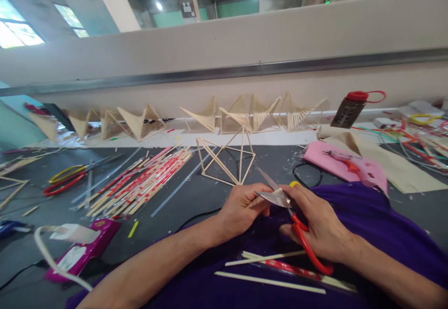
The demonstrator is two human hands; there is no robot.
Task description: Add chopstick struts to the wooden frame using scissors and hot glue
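My right hand [318, 220] grips a pair of scissors [304, 241] with a red and a yellow handle, its blades spread apart. My left hand [240, 208] is closed in a pinch just left of the blades. From its fingers a pale wooden stick [277, 191] reaches in between the blades; most of it is hidden. Just beyond my hands stands an open frame of thin sticks [229, 162] joined at their ends. Below them, on the purple cloth [196, 276] over my lap, lie several loose sticks [269, 282] and a red-patterned wrapper [289, 268].
Packed chopsticks [150, 178] lie left of the frame, near another pair of scissors [68, 180]. A pink glue gun [357, 166] rests on a pink pad [322, 155]. Finished stick models [203, 115] line the wall beside a dark bottle [350, 110]. A magenta power strip [84, 253] sits front left.
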